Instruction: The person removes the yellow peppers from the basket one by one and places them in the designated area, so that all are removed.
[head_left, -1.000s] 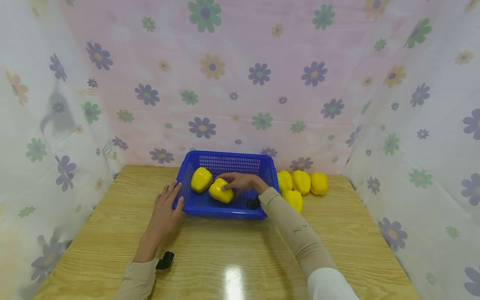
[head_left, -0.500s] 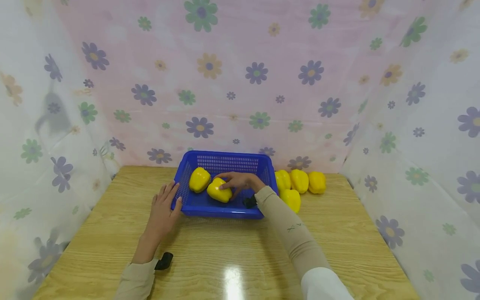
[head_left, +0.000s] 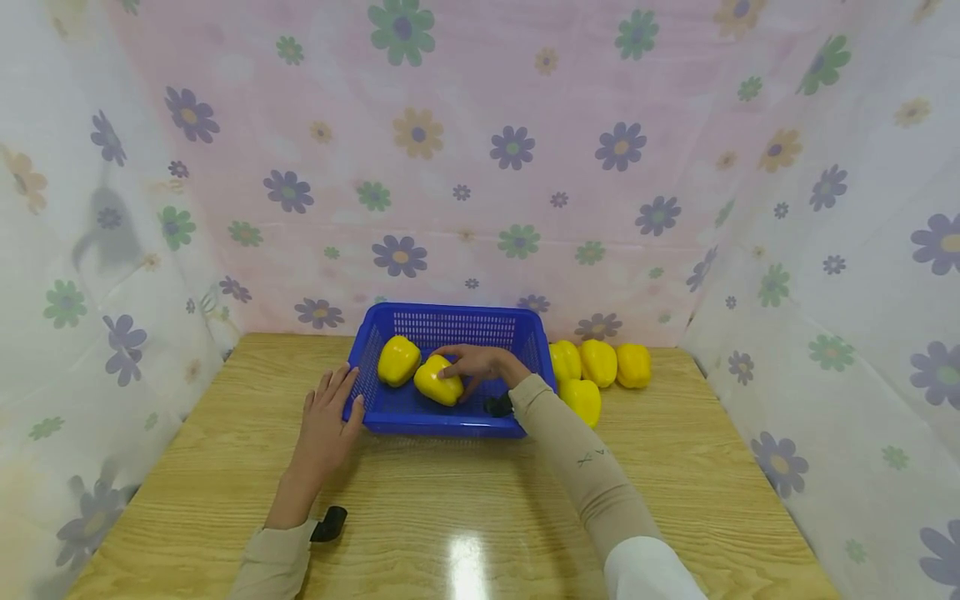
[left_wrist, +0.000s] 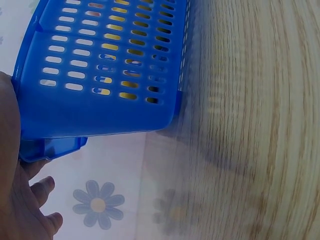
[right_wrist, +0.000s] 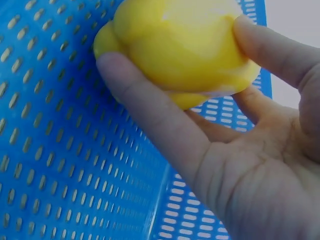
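Note:
Inside a blue perforated basket (head_left: 442,429), my right hand (head_left: 480,363) grips a glossy yellow bell pepper (head_left: 435,385). In the right wrist view the thumb and fingers (right_wrist: 150,110) curve round that bell pepper (right_wrist: 185,55), low over the basket floor. A second yellow bell pepper (head_left: 398,361) lies just left of it in the basket. My left hand (head_left: 326,421) rests on the basket's left rim with its fingers fairly straight. The left wrist view shows the basket's side wall (left_wrist: 95,110) and some left fingertips (left_wrist: 52,220) beyond the rim.
Outside the basket, on its right, several yellow bell peppers (head_left: 598,363) sit close together on the wooden table (head_left: 420,517). One of them is partly hidden by the basket wall. A flowered cloth (head_left: 465,167) hangs behind the table and along both sides.
Both hands keep their places, the right one still gripping the bell pepper in the basket. The whole head view has shifted very slightly.

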